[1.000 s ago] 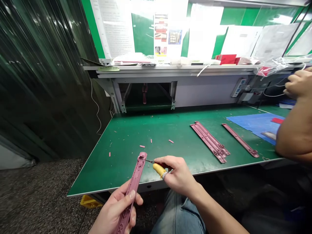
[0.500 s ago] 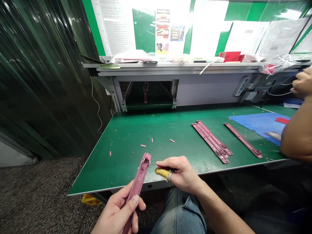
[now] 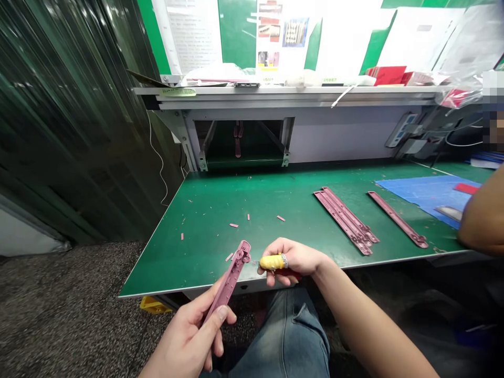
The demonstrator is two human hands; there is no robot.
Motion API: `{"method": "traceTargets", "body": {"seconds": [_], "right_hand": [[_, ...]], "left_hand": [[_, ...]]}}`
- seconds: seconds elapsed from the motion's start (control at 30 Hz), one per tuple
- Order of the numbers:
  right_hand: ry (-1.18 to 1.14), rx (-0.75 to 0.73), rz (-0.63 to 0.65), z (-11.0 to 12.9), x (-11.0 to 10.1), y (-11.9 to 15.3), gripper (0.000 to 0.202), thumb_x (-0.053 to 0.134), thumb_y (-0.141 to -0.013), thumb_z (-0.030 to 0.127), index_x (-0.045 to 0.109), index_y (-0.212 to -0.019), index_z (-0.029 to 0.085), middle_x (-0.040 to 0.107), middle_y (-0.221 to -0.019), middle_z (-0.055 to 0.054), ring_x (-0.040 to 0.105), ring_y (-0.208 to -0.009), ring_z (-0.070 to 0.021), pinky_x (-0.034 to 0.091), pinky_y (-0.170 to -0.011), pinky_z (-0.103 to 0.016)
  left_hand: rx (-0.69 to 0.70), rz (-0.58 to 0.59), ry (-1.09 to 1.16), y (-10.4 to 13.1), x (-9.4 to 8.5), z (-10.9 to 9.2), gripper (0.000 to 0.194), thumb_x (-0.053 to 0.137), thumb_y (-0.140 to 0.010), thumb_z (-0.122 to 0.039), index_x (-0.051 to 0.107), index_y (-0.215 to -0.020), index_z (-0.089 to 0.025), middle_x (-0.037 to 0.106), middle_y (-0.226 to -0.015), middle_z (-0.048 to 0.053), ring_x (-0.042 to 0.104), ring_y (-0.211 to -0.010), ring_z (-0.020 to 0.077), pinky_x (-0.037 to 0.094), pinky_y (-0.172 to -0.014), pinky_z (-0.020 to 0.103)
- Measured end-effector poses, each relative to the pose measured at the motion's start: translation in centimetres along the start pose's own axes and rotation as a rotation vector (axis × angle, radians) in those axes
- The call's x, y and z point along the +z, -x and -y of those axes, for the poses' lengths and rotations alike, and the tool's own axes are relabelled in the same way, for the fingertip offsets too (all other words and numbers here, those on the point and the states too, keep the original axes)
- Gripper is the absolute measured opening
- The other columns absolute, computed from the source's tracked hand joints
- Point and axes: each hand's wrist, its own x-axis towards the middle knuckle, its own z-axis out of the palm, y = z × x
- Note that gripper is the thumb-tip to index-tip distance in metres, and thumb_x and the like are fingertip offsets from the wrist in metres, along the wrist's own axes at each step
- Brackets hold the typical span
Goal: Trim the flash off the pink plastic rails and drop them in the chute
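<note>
Barely visible tool [image 3: 290, 273] in right hand [image 3: 300, 256]

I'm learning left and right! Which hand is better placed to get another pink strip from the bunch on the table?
Probably the right hand: it's nearer the grouped strips, though it holds a red tool. The left hand is farther away, holding a single strip.

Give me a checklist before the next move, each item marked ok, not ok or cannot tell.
1. Left hand gripping the pink strip: ok.
2. Right hand holding the red-handled tool: ok.
3. Tool tip off the strip: cannot tell, too small and blurred.
4. Yellow cover on the right hand: ok.
5. Green table free of pink scraps: not ok, several lie there.
6. Grouped strips apart from both hands: ok.
</note>
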Motion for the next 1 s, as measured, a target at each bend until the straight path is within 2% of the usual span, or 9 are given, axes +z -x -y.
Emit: {"method": "traceTargets", "body": {"seconds": [0.1, 0.23, 0.33, 0.43, 0.5, 0.57, 0.67, 0.87, 1.0], "right_hand": [[-0.106, -0.002, 0.075, -1.3, -0.2, -0.7, 0.041, 0.071, -0.074, 0.048, 0.068, -0.084, 0.008, 0.066, -0.059, -0.003, 0.040, -0.030, -0.0032, 0.023, -0.026, -0.014], [-0.187, -0.136, -0.021, -3.7, 1.0, -1.1, 0.046, 0.067, -0.073, 0.057, 0.060, -0.094, 0.017, 0.045, -0.048, 0.010, 0.023, -0.030, -0.0015, 0.019, -0.029, -0.014], [-0.138, -0.254, -0.111, -4.0, 2.5, -0.5, 0.050, 0.059, -0.083, 0.053, 0.048, -0.122, 0.024, 0.049, -0.065, 0.007, 0.033, -0.042, -0.0030, 0.025, -0.039, -0.015], [0.263, -0.368, -0.244, -3.0, 3.7, 0.0, 0.053, 0.049, -0.093, 0.044, 0.032, -0.141, 0.028, 0.052, -0.078, 0.002, 0.043, -0.059, -0.0076, 0.035, -0.054, -0.021], [0.642, -0.439, -0.365, -2.2, 4.3, 0.0, 0.052, 0.047, -0.094, 0.045, 0.035, -0.141, 0.025, 0.051, -0.075, 0.003, 0.042, -0.062, -0.0098, 0.035, -0.059, -0.023], [0.982, -0.513, -0.440, -1.6, 4.7, -0.4, 0.050, 0.054, -0.089, 0.051, 0.049, -0.129, 0.021, 0.056, -0.077, 0.001, 0.045, -0.064, -0.0120, 0.035, -0.061, -0.024], [1.334, -0.572, -0.473, -1.0, 5.0, -1.1, 0.044, 0.059, -0.083, 0.057, 0.061, -0.103, 0.018, 0.063, -0.084, -0.005, 0.054, -0.070, -0.0154, 0.035, -0.060, -0.025], [1.703, -0.594, -0.417, 0.2, 5.4, -1.6, 0.024, 0.051, -0.094, 0.035, 0.055, -0.078, 0.017, 0.057, -0.068, -0.002, 0.046, -0.056, -0.0127, 0.023, -0.048, -0.026], [1.814, -0.662, -0.408, 1.1, 5.7, -1.0, 0.025, 0.040, -0.097, 0.025, 0.053, -0.077, 0.018, 0.054, -0.067, -0.002, 0.042, -0.054, -0.0133, 0.021, -0.048, -0.028]], "left_hand": [[-0.006, 0.008, -0.018, 0.2, 0.0, -0.1, 0.061, 0.060, -0.081, -0.047, 0.049, -0.135, -0.022, 0.065, -0.085, 0.006, 0.054, -0.049, 0.0116, 0.045, -0.037, 0.021], [-0.008, -0.040, 0.001, 0.1, -0.6, 0.5, 0.060, 0.055, -0.083, -0.051, 0.048, -0.136, -0.023, 0.064, -0.084, 0.005, 0.051, -0.048, 0.0105, 0.043, -0.037, 0.020], [-0.028, -0.002, -0.011, -0.5, -2.2, 0.9, 0.056, 0.049, -0.086, -0.053, 0.051, -0.134, -0.024, 0.063, -0.081, 0.003, 0.050, -0.049, 0.0106, 0.043, -0.039, 0.020], [0.038, 0.038, -0.234, -1.1, -4.4, 0.7, 0.048, 0.053, -0.086, -0.048, 0.056, -0.130, -0.027, 0.067, -0.088, 0.004, 0.062, -0.069, 0.0160, 0.053, -0.060, 0.023], [0.186, 0.013, -0.492, -1.5, -5.8, 0.2, 0.042, 0.058, -0.084, -0.042, 0.060, -0.125, -0.032, 0.070, -0.104, 0.004, 0.064, -0.094, 0.0212, 0.052, -0.083, 0.027], [0.377, -0.009, -0.756, -1.8, -7.0, -0.6, 0.042, 0.062, -0.082, -0.036, 0.061, -0.123, -0.036, 0.067, -0.117, 0.001, 0.062, -0.107, 0.0245, 0.048, -0.093, 0.030], [0.618, -0.016, -1.070, -2.0, -8.5, -1.9, 0.045, 0.060, -0.083, -0.029, 0.057, -0.128, -0.037, 0.065, -0.122, 0.000, 0.063, -0.106, 0.0265, 0.050, -0.092, 0.035], [0.961, 0.073, -1.434, -1.9, -10.8, -5.0, 0.064, 0.039, -0.079, -0.005, 0.046, -0.138, -0.030, 0.058, -0.131, 0.004, 0.059, -0.115, 0.0295, 0.043, -0.100, 0.052], [1.090, 0.059, -1.465, -1.3, -11.4, -5.8, 0.067, 0.040, -0.081, -0.006, 0.035, -0.143, -0.032, 0.053, -0.136, 0.002, 0.057, -0.117, 0.0287, 0.038, -0.104, 0.053]]}}
